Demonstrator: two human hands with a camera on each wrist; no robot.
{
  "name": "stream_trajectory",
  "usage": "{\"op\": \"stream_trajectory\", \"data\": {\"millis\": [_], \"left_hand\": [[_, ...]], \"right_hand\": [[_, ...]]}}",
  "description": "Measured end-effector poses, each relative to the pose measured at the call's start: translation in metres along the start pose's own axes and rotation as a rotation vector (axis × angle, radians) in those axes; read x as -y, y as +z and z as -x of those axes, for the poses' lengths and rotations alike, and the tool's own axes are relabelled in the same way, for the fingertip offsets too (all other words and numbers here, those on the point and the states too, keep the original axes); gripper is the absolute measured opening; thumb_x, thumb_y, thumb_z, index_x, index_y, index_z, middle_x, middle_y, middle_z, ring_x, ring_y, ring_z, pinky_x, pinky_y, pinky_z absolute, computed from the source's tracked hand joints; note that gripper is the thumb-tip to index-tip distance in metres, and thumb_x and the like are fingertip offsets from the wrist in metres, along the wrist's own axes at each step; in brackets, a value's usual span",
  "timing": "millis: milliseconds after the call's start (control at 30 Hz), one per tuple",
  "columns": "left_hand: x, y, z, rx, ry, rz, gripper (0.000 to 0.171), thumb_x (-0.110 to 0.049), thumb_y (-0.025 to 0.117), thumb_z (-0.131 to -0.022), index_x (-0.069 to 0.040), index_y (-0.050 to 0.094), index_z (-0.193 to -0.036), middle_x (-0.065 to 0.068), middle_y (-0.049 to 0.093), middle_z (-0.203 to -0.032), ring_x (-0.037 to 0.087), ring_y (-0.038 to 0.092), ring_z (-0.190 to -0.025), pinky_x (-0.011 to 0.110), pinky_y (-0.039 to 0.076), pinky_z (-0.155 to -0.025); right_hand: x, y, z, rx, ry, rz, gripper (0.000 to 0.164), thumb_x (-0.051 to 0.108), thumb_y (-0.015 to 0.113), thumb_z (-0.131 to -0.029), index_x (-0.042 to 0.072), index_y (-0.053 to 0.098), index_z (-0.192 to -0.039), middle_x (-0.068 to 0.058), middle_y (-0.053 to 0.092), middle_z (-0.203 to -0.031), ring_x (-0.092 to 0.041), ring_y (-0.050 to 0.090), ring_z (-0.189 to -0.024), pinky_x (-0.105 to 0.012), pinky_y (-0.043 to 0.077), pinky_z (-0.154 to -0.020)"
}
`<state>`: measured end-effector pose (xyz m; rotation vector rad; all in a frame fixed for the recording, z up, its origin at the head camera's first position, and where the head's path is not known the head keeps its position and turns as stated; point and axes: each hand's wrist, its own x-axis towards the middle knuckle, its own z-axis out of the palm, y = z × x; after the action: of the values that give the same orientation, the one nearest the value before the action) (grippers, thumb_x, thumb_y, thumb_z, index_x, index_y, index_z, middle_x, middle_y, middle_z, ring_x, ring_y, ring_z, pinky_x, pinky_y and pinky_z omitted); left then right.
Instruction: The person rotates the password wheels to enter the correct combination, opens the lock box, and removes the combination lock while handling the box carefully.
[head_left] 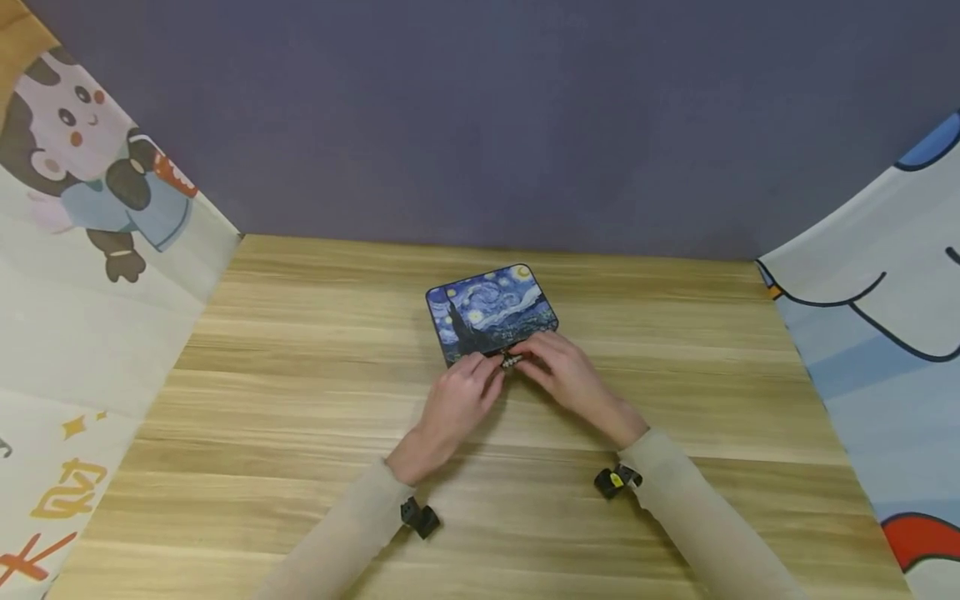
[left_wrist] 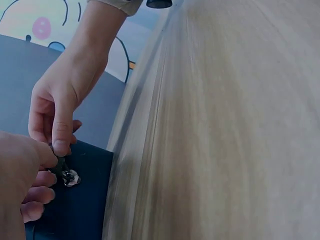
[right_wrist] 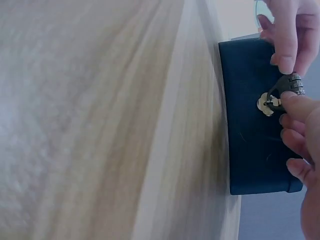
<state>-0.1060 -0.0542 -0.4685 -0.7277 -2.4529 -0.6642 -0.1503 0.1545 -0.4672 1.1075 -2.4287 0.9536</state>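
A box (head_left: 491, 308) with a swirling starry-night picture on its lid and dark blue sides sits on the table, turned slightly. On its near side is a round metal clasp (right_wrist: 264, 106). Through the clasp hangs a small dark combination padlock (right_wrist: 294, 83) with number dials; its shackle appears hooked there, though whether it is locked cannot be told. My left hand (head_left: 457, 400) pinches one end of the padlock between thumb and fingers. From the other side my right hand (head_left: 572, 379) pinches its opposite end. Fingertips partly cover the padlock in every view.
The wood-grain table (head_left: 315, 375) spreads around the box. A dark grey-blue panel (head_left: 487, 125) rises behind it, and cartoon-printed sheets (head_left: 150, 275) flank both sides. Small black devices (head_left: 420, 518) sit at both wrists.
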Motion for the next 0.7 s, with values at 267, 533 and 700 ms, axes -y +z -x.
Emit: {"op": "stream_trajectory", "data": {"millis": [267, 533, 700], "left_hand": [[0.0018, -0.0018, -0.0045, -0.021, 0.042, -0.058, 0.02, -0.017, 0.082, -0.089, -0.005, 0.076, -0.105, 0.005, 0.073, -0.094, 0.018, 0.066, -0.081, 0.027, 0.058, -0.072], [0.0047, -0.0025, -0.0055, -0.066, 0.078, -0.196, 0.02, -0.024, 0.082, -0.089, -0.01, 0.079, -0.103, 0.002, 0.064, -0.094, 0.018, 0.054, -0.079, 0.03, 0.042, -0.067], [0.0077, -0.0006, -0.0055, -0.078, 0.076, -0.194, 0.021, -0.028, 0.083, -0.089, -0.013, 0.079, -0.102, 0.001, 0.065, -0.098, 0.018, 0.054, -0.083, 0.032, 0.042, -0.073]], "right_hand": [[0.0003, -0.0031, -0.0014, 0.007, 0.009, 0.082, 0.023, 0.011, 0.083, -0.086, 0.007, 0.073, -0.106, -0.004, 0.068, -0.104, -0.021, 0.061, -0.097, -0.04, 0.053, -0.087], [-0.0025, -0.0031, -0.0018, -0.036, -0.047, 0.13, 0.024, 0.013, 0.086, -0.083, 0.01, 0.077, -0.105, -0.01, 0.065, -0.114, -0.029, 0.057, -0.107, -0.051, 0.046, -0.095], [-0.0029, -0.0035, -0.0012, -0.036, -0.061, 0.127, 0.026, 0.013, 0.086, -0.082, 0.01, 0.077, -0.106, -0.01, 0.066, -0.121, -0.03, 0.058, -0.115, -0.055, 0.042, -0.101]]}}
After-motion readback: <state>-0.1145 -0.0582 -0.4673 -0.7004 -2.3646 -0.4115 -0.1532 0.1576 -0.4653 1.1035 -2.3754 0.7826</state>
